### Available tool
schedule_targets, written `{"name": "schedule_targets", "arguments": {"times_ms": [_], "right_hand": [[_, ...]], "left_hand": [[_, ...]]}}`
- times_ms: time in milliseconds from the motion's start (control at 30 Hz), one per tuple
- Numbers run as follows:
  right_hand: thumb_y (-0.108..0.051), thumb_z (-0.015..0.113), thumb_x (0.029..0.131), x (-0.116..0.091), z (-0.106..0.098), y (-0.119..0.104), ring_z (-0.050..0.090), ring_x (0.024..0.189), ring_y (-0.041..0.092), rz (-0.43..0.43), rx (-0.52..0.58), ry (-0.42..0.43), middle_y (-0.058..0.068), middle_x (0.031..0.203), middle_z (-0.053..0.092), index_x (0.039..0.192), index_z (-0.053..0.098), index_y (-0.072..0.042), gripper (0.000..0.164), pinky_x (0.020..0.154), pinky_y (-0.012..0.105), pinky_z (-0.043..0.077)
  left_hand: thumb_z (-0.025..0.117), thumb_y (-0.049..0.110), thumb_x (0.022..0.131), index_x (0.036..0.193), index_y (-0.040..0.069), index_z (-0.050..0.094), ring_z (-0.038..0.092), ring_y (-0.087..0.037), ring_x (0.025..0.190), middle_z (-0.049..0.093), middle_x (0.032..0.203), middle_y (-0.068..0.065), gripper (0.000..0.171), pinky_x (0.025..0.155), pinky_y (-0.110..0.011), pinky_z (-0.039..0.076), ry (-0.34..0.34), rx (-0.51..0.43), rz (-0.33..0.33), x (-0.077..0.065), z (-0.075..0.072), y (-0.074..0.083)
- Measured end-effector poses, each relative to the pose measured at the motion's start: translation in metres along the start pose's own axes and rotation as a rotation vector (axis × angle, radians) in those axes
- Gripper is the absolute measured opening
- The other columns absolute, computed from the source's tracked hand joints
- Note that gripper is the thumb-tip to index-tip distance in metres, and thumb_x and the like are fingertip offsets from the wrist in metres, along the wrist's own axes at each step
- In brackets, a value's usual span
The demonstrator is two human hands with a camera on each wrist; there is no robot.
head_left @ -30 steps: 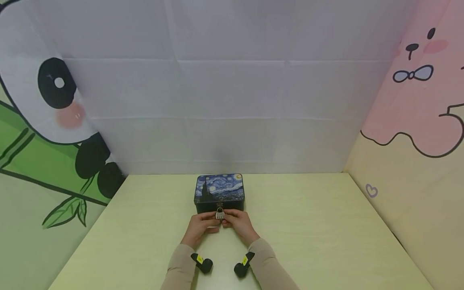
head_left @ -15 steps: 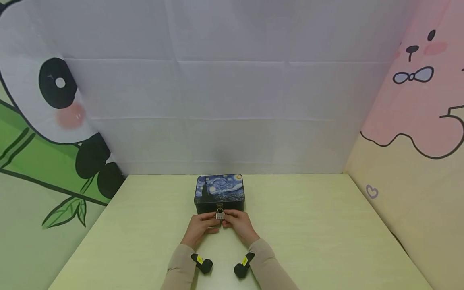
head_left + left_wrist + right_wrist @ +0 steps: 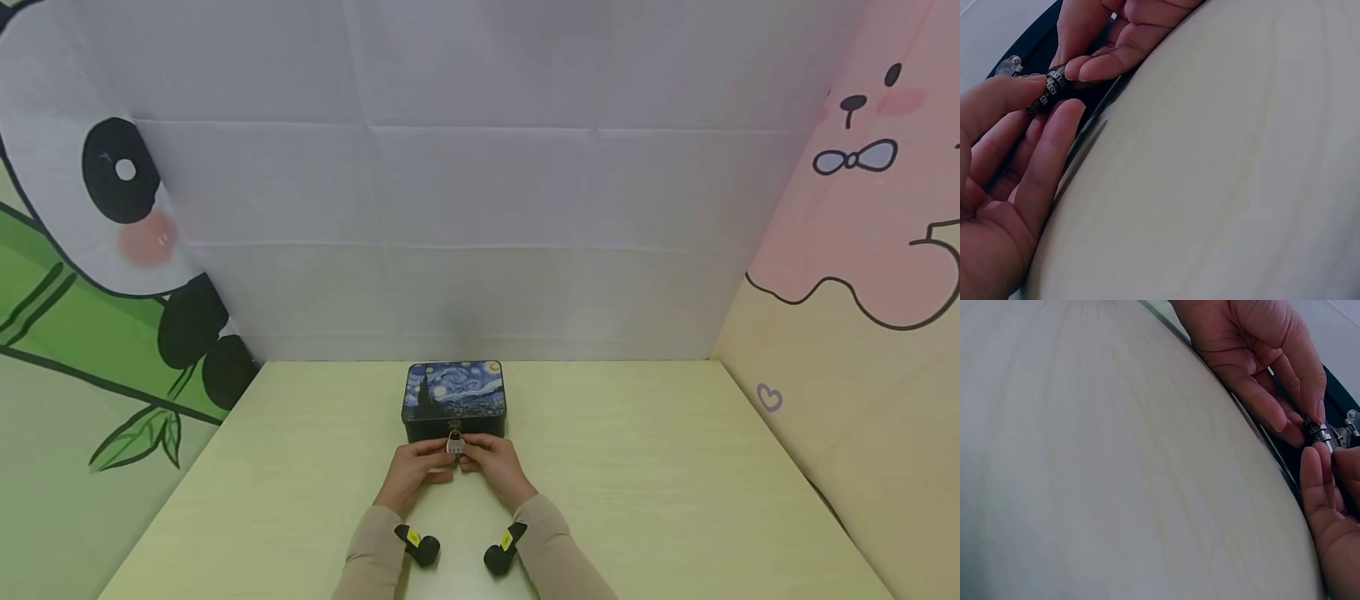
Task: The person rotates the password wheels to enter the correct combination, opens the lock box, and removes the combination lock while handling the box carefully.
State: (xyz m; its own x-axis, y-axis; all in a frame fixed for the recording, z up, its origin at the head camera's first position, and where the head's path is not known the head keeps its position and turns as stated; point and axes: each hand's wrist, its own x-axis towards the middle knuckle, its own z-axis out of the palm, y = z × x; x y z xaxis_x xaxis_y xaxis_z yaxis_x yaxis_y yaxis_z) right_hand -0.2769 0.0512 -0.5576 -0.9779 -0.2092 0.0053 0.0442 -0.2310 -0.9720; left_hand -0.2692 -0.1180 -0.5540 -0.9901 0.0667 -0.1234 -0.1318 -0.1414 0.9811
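A small silver combination padlock hangs at the front clasp of a dark tin box, whose lid bears a blue starry-night painting. From the left, my left hand pinches the padlock; my right hand pinches it from the other side. Number dials on the padlock show between the fingertips in the left wrist view, too small to read surely. In the right wrist view the padlock sits close to the metal clasp. The box lid is down.
The box stands near the back of a pale wooden table. A white cloth wall rises behind it. Side walls carry a panda picture and a pink bear picture. Each sleeve has a black wrist camera.
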Motion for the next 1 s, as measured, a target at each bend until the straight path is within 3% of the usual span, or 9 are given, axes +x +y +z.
{"name": "schedule_targets", "arguments": {"times_ms": [267,733,1000], "right_hand": [[0.001,0.061,0.097,-0.0004,0.0008,-0.0017,0.066,0.072,0.011,0.003,0.002,0.003,0.022,0.104,0.07,0.12,0.06,0.02,0.03,0.072,0.028,0.062],[0.001,0.061,0.097,-0.0006,0.0005,-0.0013,0.066,0.073,0.012,-0.002,-0.007,0.0,0.021,0.103,0.07,0.12,0.06,0.02,0.03,0.073,0.031,0.062],[0.002,0.061,0.097,-0.0002,0.0011,-0.0014,0.066,0.072,0.011,0.011,0.001,0.008,0.02,0.103,0.07,0.12,0.06,0.019,0.029,0.072,0.027,0.062]], "left_hand": [[0.067,-0.012,0.087,0.126,-0.02,0.057,0.07,-0.02,0.082,0.071,0.103,-0.019,0.041,0.07,-0.038,0.063,-0.01,-0.012,-0.007,0.0031,-0.0013,-0.0026],[0.066,-0.009,0.09,0.124,-0.017,0.06,0.07,-0.02,0.086,0.068,0.113,-0.022,0.036,0.071,-0.037,0.063,-0.017,0.019,0.009,0.0042,-0.0025,-0.0033],[0.065,-0.008,0.09,0.123,-0.017,0.06,0.069,-0.018,0.084,0.07,0.109,-0.019,0.035,0.07,-0.037,0.063,-0.012,0.014,0.004,0.004,-0.0018,-0.0035]]}}
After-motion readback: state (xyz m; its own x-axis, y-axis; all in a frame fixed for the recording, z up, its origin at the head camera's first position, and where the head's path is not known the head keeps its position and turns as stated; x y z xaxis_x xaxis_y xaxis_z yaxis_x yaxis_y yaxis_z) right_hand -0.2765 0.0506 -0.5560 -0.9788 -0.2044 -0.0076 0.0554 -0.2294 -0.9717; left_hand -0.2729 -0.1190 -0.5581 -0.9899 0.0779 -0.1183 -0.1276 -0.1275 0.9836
